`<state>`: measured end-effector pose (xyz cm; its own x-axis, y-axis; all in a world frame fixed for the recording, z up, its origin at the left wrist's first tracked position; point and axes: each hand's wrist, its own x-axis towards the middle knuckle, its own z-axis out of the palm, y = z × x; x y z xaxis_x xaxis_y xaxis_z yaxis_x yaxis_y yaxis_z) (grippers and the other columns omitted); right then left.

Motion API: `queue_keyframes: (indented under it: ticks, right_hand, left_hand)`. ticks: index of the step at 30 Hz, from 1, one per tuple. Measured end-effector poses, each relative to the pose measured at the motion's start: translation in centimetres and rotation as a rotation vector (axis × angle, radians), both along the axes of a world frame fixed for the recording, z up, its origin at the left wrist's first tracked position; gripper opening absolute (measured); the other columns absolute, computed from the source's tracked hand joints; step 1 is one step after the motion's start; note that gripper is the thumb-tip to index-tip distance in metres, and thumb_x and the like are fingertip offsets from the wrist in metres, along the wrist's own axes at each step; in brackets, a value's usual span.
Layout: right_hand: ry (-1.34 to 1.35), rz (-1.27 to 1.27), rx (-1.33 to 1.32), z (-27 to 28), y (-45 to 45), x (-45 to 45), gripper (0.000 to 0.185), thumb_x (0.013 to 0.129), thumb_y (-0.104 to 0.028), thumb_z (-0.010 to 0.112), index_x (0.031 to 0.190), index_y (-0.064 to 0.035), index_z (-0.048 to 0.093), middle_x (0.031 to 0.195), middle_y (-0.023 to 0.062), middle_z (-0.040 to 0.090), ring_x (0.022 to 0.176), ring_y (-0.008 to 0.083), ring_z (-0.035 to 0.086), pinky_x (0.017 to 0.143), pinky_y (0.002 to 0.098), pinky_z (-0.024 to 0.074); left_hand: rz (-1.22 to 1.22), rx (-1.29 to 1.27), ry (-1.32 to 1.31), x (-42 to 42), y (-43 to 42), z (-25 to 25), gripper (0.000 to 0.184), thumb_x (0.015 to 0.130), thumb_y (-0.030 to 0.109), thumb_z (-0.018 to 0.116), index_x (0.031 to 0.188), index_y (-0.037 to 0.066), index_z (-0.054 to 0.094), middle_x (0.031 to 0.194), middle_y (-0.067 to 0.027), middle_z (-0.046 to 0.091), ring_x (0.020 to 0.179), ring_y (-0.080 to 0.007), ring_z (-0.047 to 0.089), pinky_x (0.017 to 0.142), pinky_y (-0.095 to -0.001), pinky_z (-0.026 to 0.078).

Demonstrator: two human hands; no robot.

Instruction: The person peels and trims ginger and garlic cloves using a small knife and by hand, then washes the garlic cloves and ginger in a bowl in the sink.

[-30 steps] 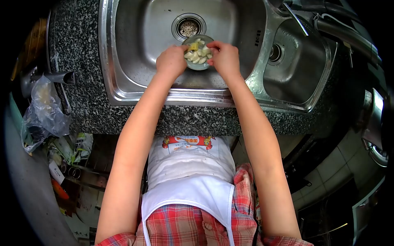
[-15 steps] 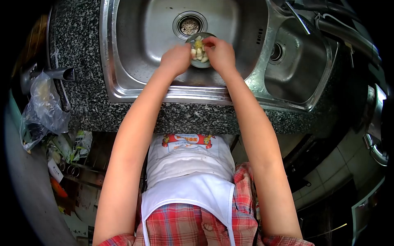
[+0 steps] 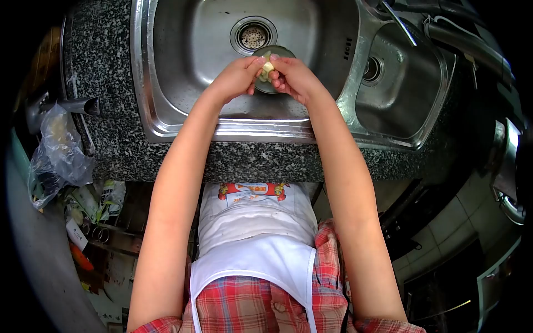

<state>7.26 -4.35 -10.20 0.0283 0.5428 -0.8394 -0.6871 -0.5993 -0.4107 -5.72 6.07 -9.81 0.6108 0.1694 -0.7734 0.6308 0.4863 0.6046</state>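
Observation:
Over the large sink basin [image 3: 205, 33], my left hand [image 3: 240, 77] and my right hand [image 3: 294, 77] meet at the fingertips. Between them they pinch a small pale yellow piece [image 3: 268, 67], which looks like garlic or ginger. Beneath the fingers sits a round bowl [image 3: 276, 51] in the basin, just below the drain [image 3: 254, 36]. Pale cloves show in the bowl between my hands, but most of its contents are hidden by my fingers.
A smaller basin [image 3: 394, 94] lies to the right, with a faucet lever [image 3: 400, 23] above it. Speckled granite counter [image 3: 111, 133] surrounds the sink. A clear plastic bag [image 3: 61, 150] hangs at the left. Metal cookware [image 3: 508, 166] stands at the far right.
My hands have lifted slightly from the bowl's contents and come together over it, now with a pale piece between their fingertips. Less of the bowl's contents shows.

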Motion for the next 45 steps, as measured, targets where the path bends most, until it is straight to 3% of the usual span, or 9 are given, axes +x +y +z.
queue_keyframes:
  ticks: [8,13,17,21,24,26,34,37,45]
  right_hand:
    - [-0.378,-0.023,-0.320,-1.8,-0.6,-1.1,0.014,0.083,-0.008,0.052,0.089,0.0017,0.059,0.074,0.0118,0.062,0.064,0.0229,0.064,0.054,0.0289,0.0509]
    - [-1.279,0.449,-0.029,-1.3,-0.9,-2.2,0.031,0.069,0.000,0.057,0.100,-0.0024,0.061,0.088,0.0197,0.063,0.087,0.0368,0.059,0.079,0.0410,0.0469]
    - [-1.118,0.688,-0.029,0.3,0.6,-2.0,0.033,0.071,-0.006,0.056,0.103,-0.0054,0.062,0.092,0.0211,0.063,0.090,0.0365,0.059,0.080,0.0387,0.0466]
    - [-1.232,0.567,-0.311,2.9,3.0,1.4,0.022,0.073,-0.014,0.058,0.093,-0.0096,0.067,0.087,0.0193,0.064,0.085,0.0343,0.061,0.075,0.0415,0.0482]
    - [-1.551,0.512,-0.237,-0.3,4.3,4.5,0.017,0.075,-0.013,0.055,0.089,-0.0094,0.064,0.090,0.0195,0.061,0.084,0.0361,0.061,0.071,0.0426,0.0508]
    - [-1.666,0.623,-0.300,-2.3,5.4,5.8,0.017,0.076,-0.012,0.053,0.090,-0.0085,0.062,0.093,0.0200,0.058,0.082,0.0384,0.061,0.071,0.0441,0.0507]
    - [-1.524,0.495,-0.216,-0.9,5.2,5.6,0.020,0.074,-0.011,0.055,0.092,-0.0052,0.062,0.090,0.0199,0.062,0.081,0.0331,0.063,0.069,0.0399,0.0513]
    - [-0.835,0.154,-0.169,2.4,2.2,2.8,0.024,0.071,-0.008,0.060,0.093,0.0000,0.063,0.081,0.0172,0.065,0.077,0.0225,0.065,0.067,0.0320,0.0509]
    - [-0.647,0.181,-0.199,-1.7,-3.0,-0.7,0.039,0.077,0.007,0.053,0.116,0.0074,0.051,0.100,0.0117,0.060,0.079,0.0173,0.061,0.068,0.0236,0.0517]
  left_hand:
    - [0.070,-0.012,0.135,-0.3,0.1,-0.9,0.021,0.093,0.015,0.046,0.100,-0.003,0.054,0.067,-0.0052,0.055,0.055,-0.0144,0.059,0.049,-0.0234,0.049]
    - [0.173,-0.036,0.202,-0.2,-0.8,-0.5,0.034,0.090,0.006,0.048,0.122,-0.005,0.047,0.092,-0.0135,0.061,0.071,-0.0177,0.064,0.063,-0.0237,0.055]
    - [0.289,-0.128,0.158,0.9,-1.6,0.7,0.042,0.087,0.001,0.047,0.128,-0.004,0.041,0.104,-0.0127,0.058,0.086,-0.0167,0.060,0.074,-0.0232,0.052]
    - [0.158,0.207,0.179,0.6,-2.5,-1.4,0.042,0.086,0.001,0.043,0.127,0.003,0.046,0.102,-0.0132,0.061,0.088,-0.0203,0.060,0.078,-0.0277,0.049]
    - [-0.127,0.627,0.098,1.3,-2.7,-0.7,0.034,0.080,0.008,0.046,0.111,0.002,0.057,0.096,-0.0241,0.060,0.092,-0.0399,0.056,0.083,-0.0440,0.045]
    - [-0.126,0.583,0.128,1.6,-2.4,0.1,0.034,0.082,0.008,0.047,0.114,0.001,0.055,0.100,-0.0218,0.061,0.094,-0.0344,0.058,0.083,-0.0384,0.045]
    - [0.674,-0.239,0.230,1.8,-2.6,1.6,0.052,0.082,0.005,0.049,0.132,-0.002,0.036,0.117,-0.0117,0.054,0.109,-0.0209,0.051,0.093,-0.0326,0.038]
    - [0.688,-0.214,0.185,3.1,-3.2,1.6,0.043,0.084,0.002,0.040,0.127,-0.003,0.040,0.119,-0.0162,0.052,0.108,-0.0234,0.050,0.092,-0.0323,0.039]
    - [0.601,-0.393,0.201,4.2,-2.9,-2.4,0.030,0.087,0.008,0.045,0.117,0.005,0.048,0.111,-0.0068,0.056,0.098,-0.0153,0.053,0.085,-0.0287,0.040]
